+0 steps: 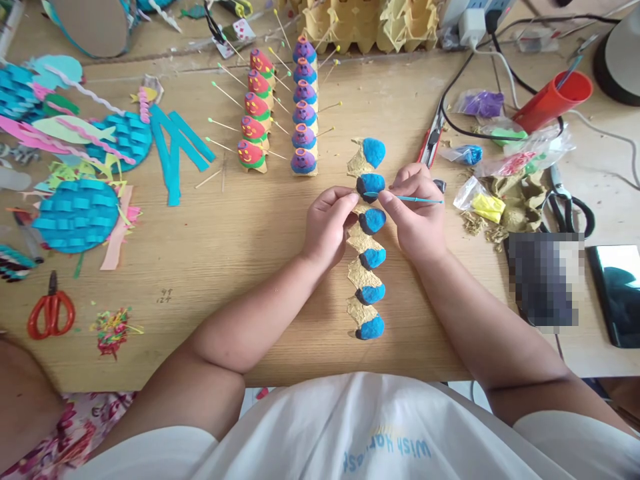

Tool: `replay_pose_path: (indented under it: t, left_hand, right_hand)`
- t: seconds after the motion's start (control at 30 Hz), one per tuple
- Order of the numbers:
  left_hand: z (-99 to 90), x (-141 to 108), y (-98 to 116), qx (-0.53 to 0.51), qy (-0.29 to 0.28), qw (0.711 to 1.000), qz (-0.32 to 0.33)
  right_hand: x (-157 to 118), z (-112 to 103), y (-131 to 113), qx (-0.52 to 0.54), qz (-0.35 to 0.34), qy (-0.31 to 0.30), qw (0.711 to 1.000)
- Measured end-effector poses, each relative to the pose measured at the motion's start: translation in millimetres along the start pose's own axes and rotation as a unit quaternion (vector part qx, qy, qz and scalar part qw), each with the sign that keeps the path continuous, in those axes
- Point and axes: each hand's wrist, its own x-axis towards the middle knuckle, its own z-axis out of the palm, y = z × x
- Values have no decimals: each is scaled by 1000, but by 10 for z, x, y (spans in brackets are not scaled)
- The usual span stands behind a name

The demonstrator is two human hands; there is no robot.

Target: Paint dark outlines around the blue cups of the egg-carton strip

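A strip of egg carton cups lies lengthwise in front of me, each cup partly covered with blue clay and a dark patch along its edge. My left hand pinches the strip's left side near the second cup from the far end. In my right hand is a thin blue modelling tool, gripped between thumb and fingers. Its tip touches the dark patch on that second cup. Farther back stand two finished-looking strips with faces, one red and green, one purple, both with pin-like sticks.
Woven blue paper fish, blue paper strips and red-handled scissors lie left. On the right are a utility knife, bagged clay, black-handled scissors, a red cup and a phone. Egg cartons stand behind.
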Motion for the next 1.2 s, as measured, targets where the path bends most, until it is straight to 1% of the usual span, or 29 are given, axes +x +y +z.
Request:
replay_pose_path:
  t: [0.13,0.33,0.57,0.77,1.07,1.2]
  left_hand:
    - [7,6,-2,3,-3,1000,8]
    - [-15,-1,-13,17,-1,1000,10]
    - [-81,13,-69,40,-16,998,45]
    - [-92,15,-83,41,-38,996,70]
    - [-85,6,-88,49,-22,997,50]
    - [-101,25,-116,52,-49,995,72]
  right_hand:
    - [1,3,-3,7,2,-2,1000]
    - [7,-8,-27,-9,6,-11,1000]
    - [0,-12,-35,-13,9,-7,1000]
    - [-1,-14,-30,-10,9,-8,1000]
    - [3,-5,-39,-21,10,-5,1000]
    - [7,-7,-34,-20,3,-4,1000]
